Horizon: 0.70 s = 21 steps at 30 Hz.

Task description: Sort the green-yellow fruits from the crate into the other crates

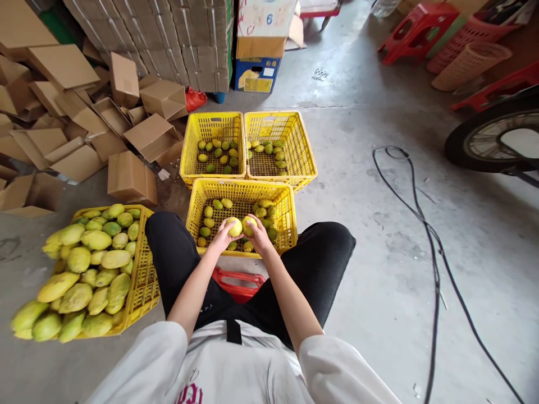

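Toward the near edge of the yellow crate point(236, 193), my left hand point(221, 235) curls round 1 fruit point(234, 226), my right hand point(259, 234) round a 2nd fruit point(249, 225); past the crate's far edge, 2 crates point(290, 129) share the grey floor point(345, 196) with cartons point(126, 175).

Fruit point(248, 246) below pt. hidden by hands point(260, 235); wheel point(462, 140) cut @ R edge, shirt print point(189, 394) @ btm.

Fruit point(217, 204) in near crate point(288, 216), two crates point(290, 130) behind, piled crate point(145, 269) left, cable point(427, 226) right, seemingly motorbike wheel point(462, 148) beyond.
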{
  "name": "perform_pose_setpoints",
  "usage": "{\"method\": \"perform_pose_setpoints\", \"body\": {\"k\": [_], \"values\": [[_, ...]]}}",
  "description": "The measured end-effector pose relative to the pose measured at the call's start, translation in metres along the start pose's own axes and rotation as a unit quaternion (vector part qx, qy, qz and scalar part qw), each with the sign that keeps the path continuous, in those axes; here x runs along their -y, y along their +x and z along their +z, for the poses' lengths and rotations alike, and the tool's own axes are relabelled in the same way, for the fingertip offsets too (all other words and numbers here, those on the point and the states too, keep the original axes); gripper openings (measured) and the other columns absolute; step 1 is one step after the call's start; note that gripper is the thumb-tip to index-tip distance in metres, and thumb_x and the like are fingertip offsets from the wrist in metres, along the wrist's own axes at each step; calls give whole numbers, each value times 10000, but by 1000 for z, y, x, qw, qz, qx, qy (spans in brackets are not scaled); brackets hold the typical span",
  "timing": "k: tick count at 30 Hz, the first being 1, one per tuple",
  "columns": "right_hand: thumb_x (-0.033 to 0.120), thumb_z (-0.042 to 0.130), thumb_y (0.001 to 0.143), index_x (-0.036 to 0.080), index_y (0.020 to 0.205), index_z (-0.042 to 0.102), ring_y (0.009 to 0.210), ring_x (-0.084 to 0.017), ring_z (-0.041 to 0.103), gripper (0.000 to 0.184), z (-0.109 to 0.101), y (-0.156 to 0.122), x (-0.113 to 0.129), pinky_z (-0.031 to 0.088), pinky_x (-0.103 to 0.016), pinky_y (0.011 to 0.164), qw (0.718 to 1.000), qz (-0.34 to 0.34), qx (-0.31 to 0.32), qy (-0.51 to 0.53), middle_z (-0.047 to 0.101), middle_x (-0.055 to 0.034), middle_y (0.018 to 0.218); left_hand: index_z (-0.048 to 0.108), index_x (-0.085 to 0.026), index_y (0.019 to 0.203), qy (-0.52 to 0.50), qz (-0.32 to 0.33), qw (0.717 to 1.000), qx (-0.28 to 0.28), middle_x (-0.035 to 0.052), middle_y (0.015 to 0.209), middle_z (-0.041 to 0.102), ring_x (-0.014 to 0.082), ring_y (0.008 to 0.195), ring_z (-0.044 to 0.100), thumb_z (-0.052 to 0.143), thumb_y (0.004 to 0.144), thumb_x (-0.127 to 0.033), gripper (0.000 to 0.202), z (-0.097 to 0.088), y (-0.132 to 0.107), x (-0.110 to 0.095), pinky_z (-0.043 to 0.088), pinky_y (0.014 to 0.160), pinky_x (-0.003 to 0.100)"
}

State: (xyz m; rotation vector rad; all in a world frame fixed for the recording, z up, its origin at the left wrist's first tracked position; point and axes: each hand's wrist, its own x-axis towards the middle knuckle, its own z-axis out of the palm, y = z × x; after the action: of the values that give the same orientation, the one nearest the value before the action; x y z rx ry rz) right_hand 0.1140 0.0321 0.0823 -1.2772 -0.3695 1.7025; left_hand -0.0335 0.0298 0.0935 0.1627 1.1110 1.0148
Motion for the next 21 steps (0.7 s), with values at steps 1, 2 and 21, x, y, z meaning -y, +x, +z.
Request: {"method": "perform_pose_setpoints", "body": {"k": [1,2,21], "values": [[481,914,536,296,1150,686,961,-221,612,681,0,0,1,512,-294,685,1000,-3,-6,-5,675,-22,1076,625,-238,1048,-7,-5,1000,-1,32,1054,711,204,1029,723,728,880,-203,200,1,0,0,652,1036,500],[485,907,542,297,1150,685,974,-227,613,674,0,-1,1,512,-297,690,1000,-7,-12,-11,675,-25,1081,647,-231,1058,-17,-11,1000,-1,47,1053,718,224,1063,725,679,895,-212,167,1,-1,-1,643,1052,515],[350,845,587,308,1111,737,897,-207,640,536,-2,3,-2,541,-286,718,999,-28,41,12,714,7,946,592,-232,972,-30,25,998,-40,22,992,677,210,1014,724,885,861,-365,340,-3,7,2,667,905,354]]}}
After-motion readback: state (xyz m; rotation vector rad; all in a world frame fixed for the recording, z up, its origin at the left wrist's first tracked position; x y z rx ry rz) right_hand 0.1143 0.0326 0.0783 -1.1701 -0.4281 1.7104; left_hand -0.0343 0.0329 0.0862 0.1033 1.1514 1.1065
